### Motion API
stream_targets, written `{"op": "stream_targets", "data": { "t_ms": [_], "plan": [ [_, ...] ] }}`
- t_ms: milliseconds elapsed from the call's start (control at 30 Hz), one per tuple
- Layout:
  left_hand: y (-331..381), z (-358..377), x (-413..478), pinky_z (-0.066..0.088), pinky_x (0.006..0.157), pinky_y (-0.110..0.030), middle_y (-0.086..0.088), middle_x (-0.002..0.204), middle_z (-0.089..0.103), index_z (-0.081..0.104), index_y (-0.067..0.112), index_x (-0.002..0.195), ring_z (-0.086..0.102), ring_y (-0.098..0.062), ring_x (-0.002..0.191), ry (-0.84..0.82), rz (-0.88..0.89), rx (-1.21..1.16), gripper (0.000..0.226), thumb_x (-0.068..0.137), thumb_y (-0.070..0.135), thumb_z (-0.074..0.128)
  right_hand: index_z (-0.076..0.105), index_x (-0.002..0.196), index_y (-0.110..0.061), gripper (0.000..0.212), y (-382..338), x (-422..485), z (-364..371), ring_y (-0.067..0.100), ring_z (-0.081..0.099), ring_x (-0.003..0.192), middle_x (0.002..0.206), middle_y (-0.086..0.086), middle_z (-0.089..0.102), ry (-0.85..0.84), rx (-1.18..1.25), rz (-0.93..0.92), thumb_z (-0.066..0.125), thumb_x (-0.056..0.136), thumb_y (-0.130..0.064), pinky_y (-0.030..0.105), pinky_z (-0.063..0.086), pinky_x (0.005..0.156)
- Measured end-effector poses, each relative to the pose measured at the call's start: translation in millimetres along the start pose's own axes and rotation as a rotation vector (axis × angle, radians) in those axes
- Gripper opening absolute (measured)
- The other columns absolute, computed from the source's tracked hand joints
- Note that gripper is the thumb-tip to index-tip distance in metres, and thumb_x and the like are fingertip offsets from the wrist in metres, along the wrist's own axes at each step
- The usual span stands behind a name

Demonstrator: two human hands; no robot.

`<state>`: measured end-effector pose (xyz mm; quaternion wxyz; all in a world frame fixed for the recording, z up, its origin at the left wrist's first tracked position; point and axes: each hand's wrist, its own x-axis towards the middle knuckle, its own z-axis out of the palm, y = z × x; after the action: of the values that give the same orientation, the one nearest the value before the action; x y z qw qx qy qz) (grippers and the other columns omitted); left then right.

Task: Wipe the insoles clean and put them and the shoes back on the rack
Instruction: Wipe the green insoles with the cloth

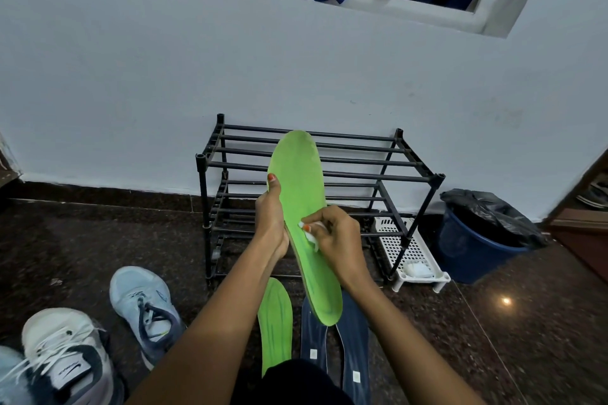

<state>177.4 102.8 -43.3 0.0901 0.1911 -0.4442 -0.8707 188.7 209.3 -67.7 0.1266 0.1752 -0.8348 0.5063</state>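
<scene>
My left hand [270, 220] grips the left edge of a green insole [301, 181], held up lengthwise in front of the black shoe rack [362, 161]. My right hand [332, 233] pinches a small white wipe [311, 233] and presses it on the insole's middle. A second green insole [274, 322] lies on the floor below, beside two dark blue insoles [353, 339]. A light blue shoe [144, 309] and a white and grey shoe [65, 355] sit on the floor at the lower left. The rack's shelves hold nothing.
A white perforated plastic tray [411, 253] with a white wad in it stands on the floor right of the rack. A blue bin [473, 250] lined with a black bag sits further right. Behind the rack is a white wall; a doorway opens at the far right.
</scene>
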Motion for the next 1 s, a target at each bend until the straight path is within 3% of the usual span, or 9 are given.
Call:
{"op": "stream_targets", "data": {
  "t_ms": [133,267,367,433,600,733,833,933,1000],
  "plan": [
    [-2,5,-7,0.056,0.078,-0.037,-0.018,0.107,0.066,0.057,0.000,0.119,0.065,-0.030,0.090,-0.113,-0.060,0.020,0.040,0.097,0.031,0.044,0.069,0.078,-0.002,0.009,-4,10,0,-0.012,0.055,0.065,0.073,0.001,0.063,0.121,0.055,0.049,0.064,0.081,0.004,0.003,0.038,0.057],
    [-6,5,-9,0.056,0.061,-0.029,-0.011,0.092,0.066,0.054,0.002,0.121,0.066,-0.023,0.076,-0.157,-0.094,0.040,0.044,0.100,0.035,0.033,0.070,0.082,-0.003,0.006,-9,19,3,-0.006,0.058,0.066,0.078,0.005,0.068,0.153,0.051,0.066,0.064,0.082,-0.001,0.006,0.041,0.063],
    [-5,2,-6,0.055,0.065,-0.031,-0.011,0.094,0.066,0.054,0.003,0.120,0.065,-0.023,0.080,-0.147,-0.108,0.016,0.050,0.100,0.040,0.027,0.072,0.084,-0.012,0.006,-10,18,9,0.020,0.061,0.084,0.079,-0.003,0.068,0.134,-0.052,0.048,0.068,0.081,-0.010,0.041,0.047,0.085],
    [-3,1,-6,0.053,0.074,-0.035,-0.013,0.098,0.065,0.054,0.003,0.120,0.064,-0.026,0.085,-0.132,-0.110,0.010,0.052,0.100,0.042,0.027,0.073,0.084,-0.012,0.008,-11,11,13,0.025,0.061,0.085,0.082,0.000,0.069,0.107,-0.095,0.010,0.067,0.081,-0.010,0.050,0.043,0.086],
    [-4,1,-5,0.050,0.089,-0.041,-0.019,0.121,0.061,0.052,0.001,0.126,0.060,-0.034,0.107,-0.111,-0.123,0.016,0.055,0.100,0.043,0.027,0.072,0.083,-0.007,0.010,-17,0,12,0.020,0.061,0.079,0.080,0.003,0.067,0.083,-0.135,-0.018,0.064,0.080,-0.001,0.042,0.046,0.082],
    [-11,6,-12,0.053,0.073,-0.031,-0.013,0.097,0.067,0.059,0.005,0.106,0.065,-0.023,0.087,-0.191,-0.155,-0.014,0.046,0.101,0.038,0.026,0.069,0.083,0.002,0.012,-22,21,6,0.018,0.061,0.073,0.082,0.015,0.066,0.144,-0.130,-0.012,0.057,0.082,0.007,0.015,0.047,0.062],
    [-11,6,-11,0.052,0.069,-0.030,-0.011,0.087,0.067,0.058,0.007,0.095,0.064,-0.020,0.080,-0.227,-0.166,-0.086,0.043,0.102,0.035,0.026,0.068,0.083,0.003,0.014,-27,31,6,0.016,0.062,0.071,0.081,0.016,0.067,0.142,-0.115,-0.025,0.055,0.082,0.008,0.020,0.051,0.064],
    [-8,2,-8,0.053,0.064,-0.028,-0.008,0.082,0.069,0.058,0.004,0.100,0.066,-0.018,0.075,-0.193,-0.124,-0.076,0.045,0.102,0.036,0.026,0.069,0.085,0.004,0.016,-31,23,9,-0.004,0.056,0.063,0.081,0.014,0.068,0.084,-0.092,-0.007,0.054,0.082,0.010,0.003,0.041,0.057],
    [-6,0,-5,0.052,0.062,-0.027,-0.009,0.089,0.067,0.057,0.004,0.109,0.065,-0.020,0.078,-0.146,-0.104,-0.052,0.046,0.101,0.039,0.028,0.069,0.084,0.004,0.017,-33,9,12,-0.011,0.054,0.059,0.078,0.010,0.067,0.032,-0.051,-0.018,0.055,0.081,0.012,0.001,0.038,0.056]
  ]
}}
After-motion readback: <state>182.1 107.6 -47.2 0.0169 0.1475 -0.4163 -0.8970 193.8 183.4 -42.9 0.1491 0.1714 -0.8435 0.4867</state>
